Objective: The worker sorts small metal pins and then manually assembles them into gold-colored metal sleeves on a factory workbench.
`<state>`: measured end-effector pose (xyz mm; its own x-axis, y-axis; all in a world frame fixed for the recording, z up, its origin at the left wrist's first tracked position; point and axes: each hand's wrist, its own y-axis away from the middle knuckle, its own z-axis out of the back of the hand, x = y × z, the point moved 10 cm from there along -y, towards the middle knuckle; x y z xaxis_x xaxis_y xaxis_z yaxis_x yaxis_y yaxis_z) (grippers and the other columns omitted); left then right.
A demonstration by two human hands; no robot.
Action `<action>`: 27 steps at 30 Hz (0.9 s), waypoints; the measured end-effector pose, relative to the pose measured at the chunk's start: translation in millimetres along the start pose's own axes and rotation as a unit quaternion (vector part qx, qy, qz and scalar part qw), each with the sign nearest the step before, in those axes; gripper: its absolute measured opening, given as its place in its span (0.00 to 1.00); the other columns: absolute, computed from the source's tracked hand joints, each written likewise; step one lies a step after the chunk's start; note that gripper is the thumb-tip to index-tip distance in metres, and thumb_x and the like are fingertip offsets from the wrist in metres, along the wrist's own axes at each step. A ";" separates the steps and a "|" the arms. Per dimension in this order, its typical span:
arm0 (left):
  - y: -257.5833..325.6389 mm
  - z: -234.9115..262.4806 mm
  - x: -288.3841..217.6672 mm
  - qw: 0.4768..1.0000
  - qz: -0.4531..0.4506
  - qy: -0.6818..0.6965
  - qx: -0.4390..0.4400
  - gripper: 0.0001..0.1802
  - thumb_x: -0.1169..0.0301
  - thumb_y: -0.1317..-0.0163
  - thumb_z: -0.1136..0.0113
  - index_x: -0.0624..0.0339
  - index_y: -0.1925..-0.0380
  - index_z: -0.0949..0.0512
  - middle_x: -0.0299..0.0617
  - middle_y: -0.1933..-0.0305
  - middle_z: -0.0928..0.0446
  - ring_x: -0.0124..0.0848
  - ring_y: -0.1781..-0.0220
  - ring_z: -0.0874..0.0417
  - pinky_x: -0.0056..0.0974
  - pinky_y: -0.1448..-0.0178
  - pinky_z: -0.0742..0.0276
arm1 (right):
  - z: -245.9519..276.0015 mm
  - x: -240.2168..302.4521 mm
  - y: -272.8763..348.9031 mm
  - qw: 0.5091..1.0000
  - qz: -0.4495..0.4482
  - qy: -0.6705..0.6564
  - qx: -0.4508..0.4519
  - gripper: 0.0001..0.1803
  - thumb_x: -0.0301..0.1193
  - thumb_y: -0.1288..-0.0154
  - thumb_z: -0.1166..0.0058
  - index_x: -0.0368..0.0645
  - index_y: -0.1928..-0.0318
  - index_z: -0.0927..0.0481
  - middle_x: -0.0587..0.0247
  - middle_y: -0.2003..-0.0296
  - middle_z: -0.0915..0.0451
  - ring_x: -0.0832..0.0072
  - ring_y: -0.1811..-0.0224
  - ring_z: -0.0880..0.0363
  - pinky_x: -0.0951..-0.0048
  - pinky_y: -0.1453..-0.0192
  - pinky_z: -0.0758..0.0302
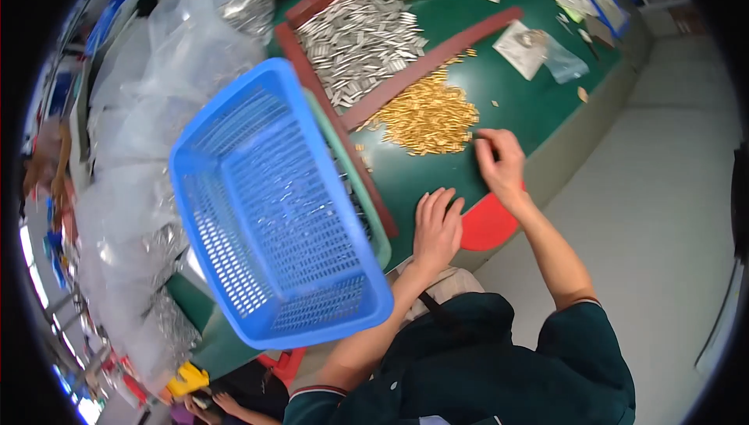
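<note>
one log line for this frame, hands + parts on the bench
left hand: flat on green table, empty | right hand: fingertips pinched at edge of gold parts pile | blue basket: left of hands | silver parts: in red-framed tray

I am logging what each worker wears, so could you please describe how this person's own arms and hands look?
Both hands, the left hand and the right hand, are bare: no gloves, rings or watch visible. The forearms are uncovered. The dark green short sleeves end above the elbows, each cuff edged with a thin light and reddish stripe.
</note>
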<state>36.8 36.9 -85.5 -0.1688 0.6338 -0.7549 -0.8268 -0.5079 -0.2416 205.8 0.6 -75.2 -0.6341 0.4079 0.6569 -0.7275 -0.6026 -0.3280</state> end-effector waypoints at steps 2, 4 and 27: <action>-2.9 -7.8 -4.9 1.000 -0.011 0.010 -0.011 0.19 0.77 0.50 0.43 0.63 0.55 0.27 0.48 0.48 0.32 0.46 0.41 0.33 0.53 0.36 0.39 | 26.0 -38.1 -7.9 0.998 -0.041 0.027 -0.029 0.04 0.24 0.40 0.48 0.39 0.66 0.21 0.57 0.72 0.24 0.67 0.70 0.25 0.71 0.66 0.29; -3.7 -16.6 -12.4 0.999 -0.042 -0.016 -0.016 0.18 0.75 0.49 0.44 0.63 0.56 0.27 0.48 0.47 0.32 0.45 0.40 0.34 0.51 0.35 0.39 | 51.6 -83.2 -16.2 0.993 -0.066 0.070 -0.062 0.06 0.26 0.36 0.50 0.39 0.64 0.21 0.56 0.70 0.23 0.69 0.69 0.25 0.70 0.64 0.28; 22.4 -25.0 -15.4 0.968 -0.097 -0.219 -0.075 0.20 0.66 0.51 0.45 0.66 0.59 0.25 0.50 0.47 0.28 0.42 0.38 0.32 0.48 0.31 0.44 | 23.6 -94.1 -24.5 0.969 0.042 0.230 0.083 0.08 0.30 0.30 0.62 0.41 0.57 0.30 0.58 0.62 0.29 0.61 0.53 0.32 0.63 0.50 0.39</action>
<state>34.3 1.2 -94.4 -0.2574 0.8953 -0.3636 -0.7840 -0.4134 -0.4630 289.5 -39.2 -113.0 -0.7670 0.5916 0.2485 -0.6400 -0.7334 -0.2292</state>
